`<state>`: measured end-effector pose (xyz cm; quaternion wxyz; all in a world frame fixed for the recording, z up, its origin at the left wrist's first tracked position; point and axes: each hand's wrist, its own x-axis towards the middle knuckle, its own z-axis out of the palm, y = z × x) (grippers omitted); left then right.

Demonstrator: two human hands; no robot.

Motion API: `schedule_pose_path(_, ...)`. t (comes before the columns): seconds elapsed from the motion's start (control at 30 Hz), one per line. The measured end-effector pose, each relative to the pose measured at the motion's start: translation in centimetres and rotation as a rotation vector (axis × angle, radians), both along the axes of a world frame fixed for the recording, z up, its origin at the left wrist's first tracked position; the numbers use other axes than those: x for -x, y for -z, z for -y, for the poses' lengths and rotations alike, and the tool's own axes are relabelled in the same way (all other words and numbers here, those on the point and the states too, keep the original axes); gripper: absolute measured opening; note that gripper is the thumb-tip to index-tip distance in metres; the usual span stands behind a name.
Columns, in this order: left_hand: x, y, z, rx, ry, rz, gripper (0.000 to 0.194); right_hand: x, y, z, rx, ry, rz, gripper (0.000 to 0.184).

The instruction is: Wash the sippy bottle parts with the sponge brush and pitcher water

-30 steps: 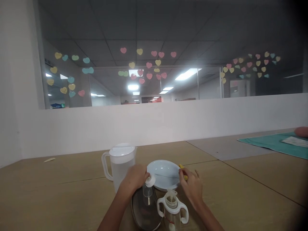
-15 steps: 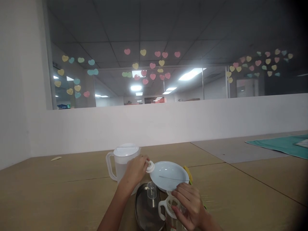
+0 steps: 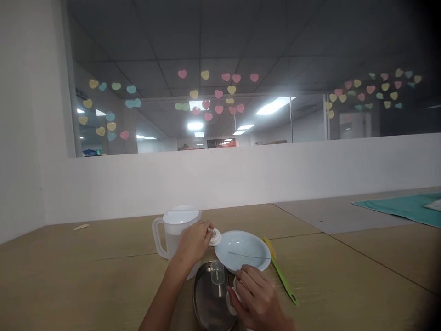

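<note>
My left hand (image 3: 195, 240) is closed with its fingertips on a white ring-shaped bottle cap (image 3: 215, 237), held up near the left rim of the pale blue bowl (image 3: 225, 262). My right hand (image 3: 257, 296) is curled around the top of a bottle with a white handle (image 3: 231, 303), most of it hidden behind the fingers. A small clear plastic cup (image 3: 217, 272) lies in the oval metal tray (image 3: 206, 303), just left of the right hand. One thin wire-like rod (image 3: 248, 255) rests in the bowl.
A white lidded pitcher (image 3: 172, 236) stands behind my left forearm. Right of the bowl lies a green-handled brush (image 3: 283, 280) with a yellow head. A teal cloth (image 3: 396, 209) lies at the far right, and a small pale oval piece (image 3: 81, 227) at the far left.
My right hand has shifted left and down, now covering the mouth of the bottle and uncovering the green brush handle. The left hand and the cap have hardly moved.
</note>
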<state>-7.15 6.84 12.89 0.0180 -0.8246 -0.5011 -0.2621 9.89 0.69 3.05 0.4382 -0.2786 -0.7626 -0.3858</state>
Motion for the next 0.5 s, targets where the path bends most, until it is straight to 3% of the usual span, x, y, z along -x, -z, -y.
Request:
schedule_pose_path(0.37,-1.1,-0.6,1.6,-0.094,0.123,0.13,0.025,-1.7,0.0,-1.9,0.02,0.182,-0.023,0.024)
schedule_pose_path(0.5,-1.6,-0.5,2.2,-0.144,0.188,0.131,0.026,-2.3,0.3,-2.3,0.1,0.222,-0.106,0.022)
